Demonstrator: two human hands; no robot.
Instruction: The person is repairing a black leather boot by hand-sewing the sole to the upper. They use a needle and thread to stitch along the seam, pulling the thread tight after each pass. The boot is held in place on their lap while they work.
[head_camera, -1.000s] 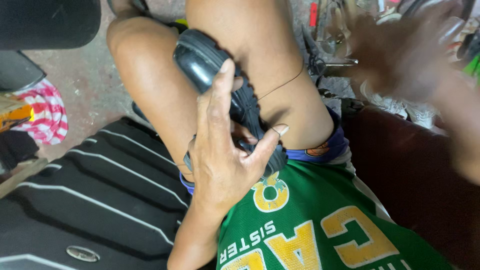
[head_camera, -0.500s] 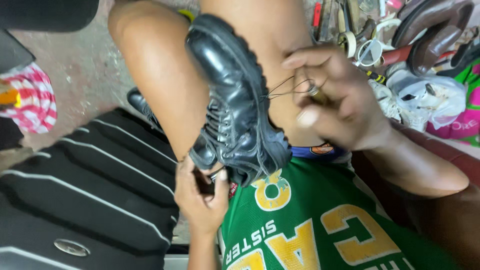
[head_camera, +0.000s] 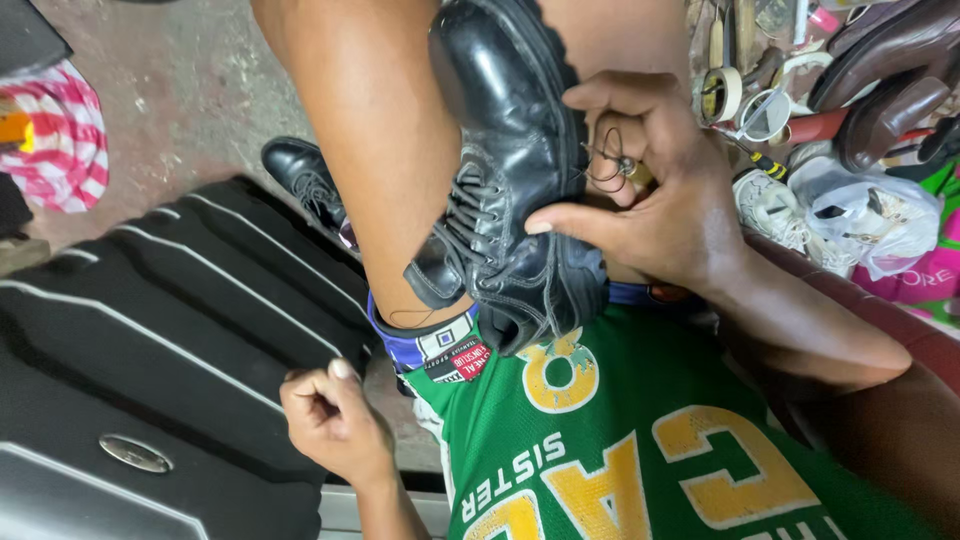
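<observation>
Head view: right hand (head_camera: 660, 190) grips black shoe (head_camera: 510, 170) and thread (head_camera: 605, 165); left hand (head_camera: 330, 420) clenched

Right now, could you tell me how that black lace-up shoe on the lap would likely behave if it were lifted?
The black shoe looks like thick leather, so probably stiff and fairly heavy. Its glossy toe may be slippery. The loose laces would likely flop, and the dark thread by the right hand could snag.

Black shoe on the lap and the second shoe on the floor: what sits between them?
In the head view, the person's bare leg lies between the black shoe and the second shoe.
</observation>
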